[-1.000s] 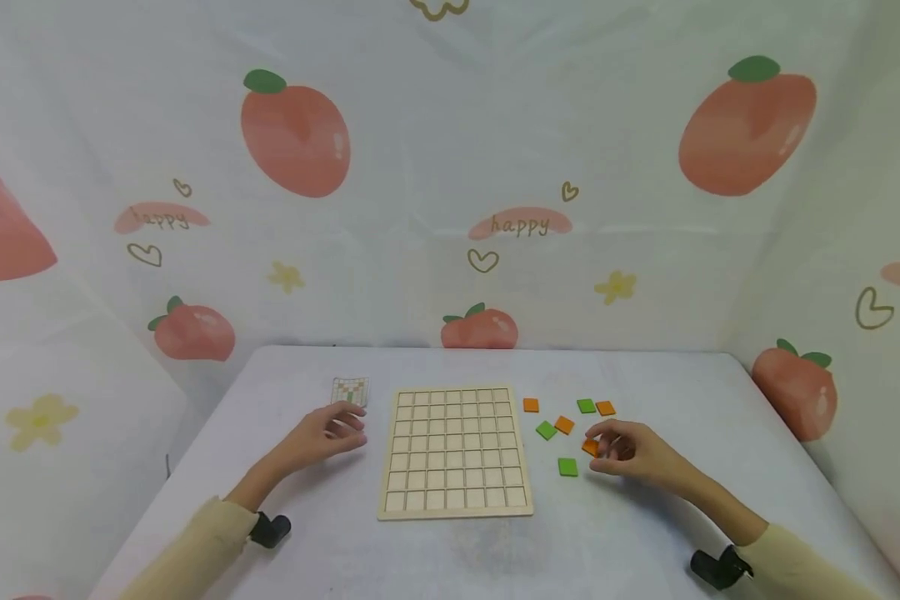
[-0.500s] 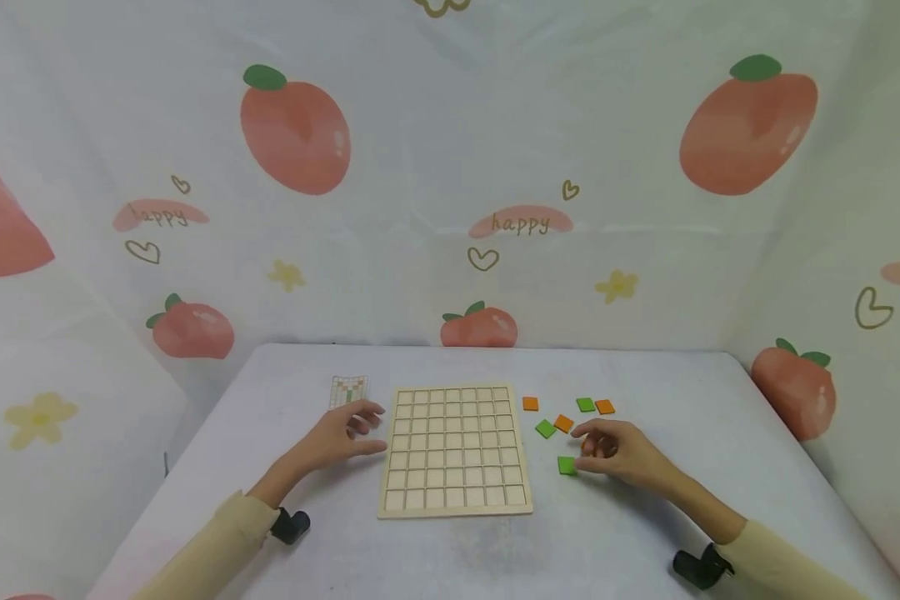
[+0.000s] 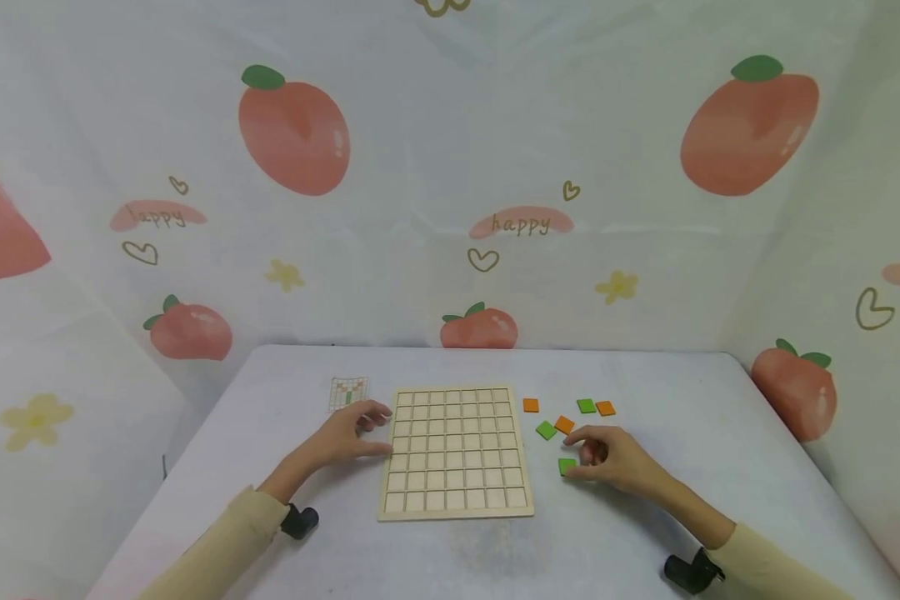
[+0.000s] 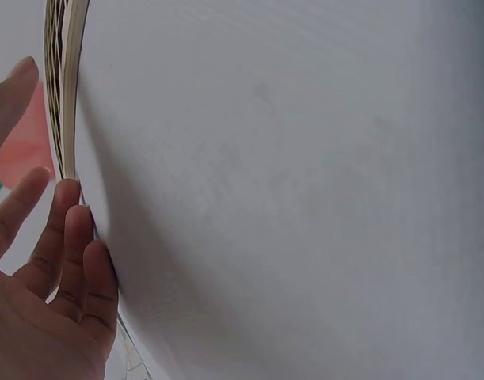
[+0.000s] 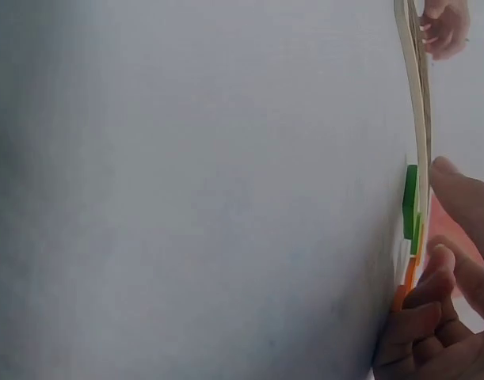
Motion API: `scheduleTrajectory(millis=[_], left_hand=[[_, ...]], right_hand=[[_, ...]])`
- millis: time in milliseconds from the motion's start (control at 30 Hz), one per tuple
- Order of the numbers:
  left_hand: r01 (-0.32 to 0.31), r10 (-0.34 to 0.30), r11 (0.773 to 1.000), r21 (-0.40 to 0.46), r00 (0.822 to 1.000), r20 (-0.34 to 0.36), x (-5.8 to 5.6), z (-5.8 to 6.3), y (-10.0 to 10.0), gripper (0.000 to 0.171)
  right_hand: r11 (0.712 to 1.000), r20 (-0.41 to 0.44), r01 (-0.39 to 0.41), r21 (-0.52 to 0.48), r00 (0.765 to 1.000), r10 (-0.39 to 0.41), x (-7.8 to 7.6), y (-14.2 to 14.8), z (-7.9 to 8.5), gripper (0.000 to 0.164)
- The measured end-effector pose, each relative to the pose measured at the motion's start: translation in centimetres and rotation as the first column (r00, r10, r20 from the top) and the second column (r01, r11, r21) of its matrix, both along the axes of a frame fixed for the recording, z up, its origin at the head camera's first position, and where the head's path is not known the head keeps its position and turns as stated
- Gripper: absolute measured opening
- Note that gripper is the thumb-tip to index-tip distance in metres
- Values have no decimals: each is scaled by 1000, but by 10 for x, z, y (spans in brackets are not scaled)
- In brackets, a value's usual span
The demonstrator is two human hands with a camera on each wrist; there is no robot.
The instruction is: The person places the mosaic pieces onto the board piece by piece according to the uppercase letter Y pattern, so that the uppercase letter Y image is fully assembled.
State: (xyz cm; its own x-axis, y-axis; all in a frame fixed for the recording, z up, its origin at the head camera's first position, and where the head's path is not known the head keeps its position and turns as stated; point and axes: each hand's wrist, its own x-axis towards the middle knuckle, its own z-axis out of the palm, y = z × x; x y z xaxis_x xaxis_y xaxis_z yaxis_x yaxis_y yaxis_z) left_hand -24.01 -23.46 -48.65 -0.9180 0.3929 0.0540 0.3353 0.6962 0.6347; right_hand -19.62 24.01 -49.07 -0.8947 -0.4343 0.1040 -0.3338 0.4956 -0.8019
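Note:
A pale wooden grid board [image 3: 455, 454] lies flat in the middle of the table. At its left edge is my left hand [image 3: 351, 433], thumb and fingers spread apart and holding nothing. The fingertips look close to the board's side in the left wrist view; contact is uncertain. My right hand [image 3: 618, 460] hovers among loose square tiles, its thumb tip by a green tile [image 3: 566, 463] and its index finger stretched forward. A second green tile [image 3: 546, 430] and an orange tile [image 3: 565, 424] lie just beyond the fingers. Another orange tile [image 5: 409, 275] shows beside the fingers in the right wrist view.
Farther back right of the board are an orange tile [image 3: 531, 405], a green tile [image 3: 587, 406] and an orange tile [image 3: 606, 408]. A small patterned grid card [image 3: 348, 392] lies at the back left. Printed fabric [image 3: 390, 250] hangs behind the table.
My left hand has moved right, up to the board's left edge. The right hand has shifted left to the nearest green tile, now covering the orange tile seen at its fingers before.

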Motion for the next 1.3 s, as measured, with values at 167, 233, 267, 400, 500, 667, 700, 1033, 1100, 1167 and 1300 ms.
scheduleTrajectory(millis=[167, 233, 267, 400, 500, 667, 700, 1033, 1100, 1167, 1300], left_hand=[[40, -40, 999, 0, 999, -26, 0, 1, 0, 59], [52, -52, 999, -1, 998, -32, 0, 1, 1, 58], [57, -57, 998, -2, 998, -34, 0, 1, 1, 57], [74, -74, 997, -2, 996, -46, 0, 1, 2, 56], [79, -79, 997, 0, 995, -55, 0, 1, 2, 56], [83, -83, 997, -8, 995, -55, -1, 2, 4, 57], [84, -85, 996, -8, 995, -53, -1, 2, 4, 57], [75, -76, 997, -18, 996, -49, 0, 3, 6, 54], [73, -74, 997, -15, 996, -48, 1, 3, 7, 54], [78, -78, 997, -15, 996, -52, 1, 4, 7, 54], [79, -80, 997, -16, 996, -49, 0, 4, 7, 53]], right_hand=[[999, -11, 24, 34, 1000, -24, 1, -1, -2, 39], [999, -5, 31, 39, 1000, -30, 2, -1, -2, 38], [999, -2, 28, 39, 1000, -28, 2, -2, -1, 38], [999, 13, 25, 41, 1000, -25, 3, -3, -1, 37], [999, 16, 23, 49, 1000, -23, 3, -3, -1, 35], [997, 20, 30, 73, 999, -31, 3, -3, -1, 28], [997, 21, 31, 76, 999, -33, 3, -3, -2, 27], [998, 10, 14, 64, 1000, -15, 3, -3, -3, 22], [998, 6, 14, 62, 1000, -14, 4, -3, -2, 22], [998, 2, 7, 56, 1000, -7, 4, -3, -2, 22], [999, 4, 5, 42, 1000, -5, 4, -3, -1, 22]])
